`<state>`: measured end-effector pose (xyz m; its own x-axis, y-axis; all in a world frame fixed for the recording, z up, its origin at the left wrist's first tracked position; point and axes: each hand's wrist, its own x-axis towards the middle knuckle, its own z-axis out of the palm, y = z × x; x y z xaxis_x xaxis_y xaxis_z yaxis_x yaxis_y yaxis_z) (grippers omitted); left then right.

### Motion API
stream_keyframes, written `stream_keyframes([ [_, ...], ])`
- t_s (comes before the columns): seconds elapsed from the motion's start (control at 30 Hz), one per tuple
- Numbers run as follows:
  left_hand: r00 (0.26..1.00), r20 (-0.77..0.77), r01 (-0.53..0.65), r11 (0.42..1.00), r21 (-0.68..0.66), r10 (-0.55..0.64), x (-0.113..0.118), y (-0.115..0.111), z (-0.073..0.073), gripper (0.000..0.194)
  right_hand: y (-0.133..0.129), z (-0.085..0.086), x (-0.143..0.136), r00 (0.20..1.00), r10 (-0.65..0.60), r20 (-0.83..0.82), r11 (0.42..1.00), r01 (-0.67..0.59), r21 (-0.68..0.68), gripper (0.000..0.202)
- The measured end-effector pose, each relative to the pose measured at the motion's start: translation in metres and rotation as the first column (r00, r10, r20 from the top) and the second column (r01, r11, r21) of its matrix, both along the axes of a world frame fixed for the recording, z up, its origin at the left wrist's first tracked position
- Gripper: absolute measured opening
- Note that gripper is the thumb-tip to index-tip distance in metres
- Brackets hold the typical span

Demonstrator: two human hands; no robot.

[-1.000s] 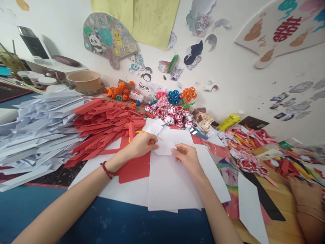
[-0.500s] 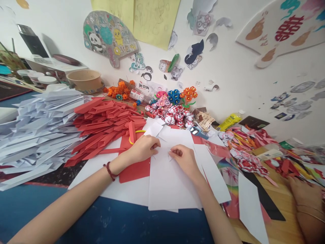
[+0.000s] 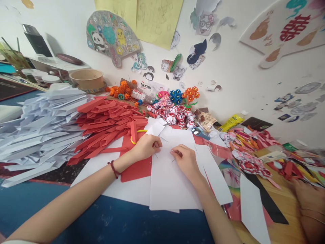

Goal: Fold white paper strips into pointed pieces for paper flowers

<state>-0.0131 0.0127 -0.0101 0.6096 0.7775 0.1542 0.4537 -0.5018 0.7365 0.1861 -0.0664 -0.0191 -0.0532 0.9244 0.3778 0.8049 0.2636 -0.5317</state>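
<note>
My left hand, with a dark red cord bracelet on the wrist, is closed in a pinch. Facing it across a short gap, my right hand is pinched too. Both appear to grip a piece of white paper, whose lower corners show as thin shadows by the fingertips; its outline blends into the white sheets beneath. Under my left hand lies a red sheet. Just behind that hand are a folded red strip and a yellow ring-shaped handle.
Piles of folded white strips and red strips fill the left. Paper flowers line the wall, near a blue tool. Another person's hand rests at the right, beside colourful paper scraps.
The whole view has shifted slightly, so things sit a little further right. Both hands keep nearly the same pinch and spacing over the white sheets.
</note>
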Motion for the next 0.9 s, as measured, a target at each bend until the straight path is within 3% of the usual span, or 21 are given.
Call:
stream_keyframes([
  [0.27,0.999,-0.033,-0.032,0.993,0.112,0.036,0.005,-0.001,-0.001,0.012,0.001,-0.003,0.003,0.998,0.018,0.067,1.000,-0.019,0.017,0.013],
  [0.7,1.000,-0.024,-0.003,0.968,0.250,0.009,0.007,-0.006,-0.004,0.022,-0.004,-0.003,0.001,0.945,0.044,0.324,0.980,-0.104,0.169,0.029],
  [0.9,0.999,-0.042,0.023,0.967,0.253,-0.013,0.009,-0.003,-0.011,0.020,-0.002,-0.005,0.004,0.960,0.050,0.277,0.980,-0.101,0.170,0.024],
])
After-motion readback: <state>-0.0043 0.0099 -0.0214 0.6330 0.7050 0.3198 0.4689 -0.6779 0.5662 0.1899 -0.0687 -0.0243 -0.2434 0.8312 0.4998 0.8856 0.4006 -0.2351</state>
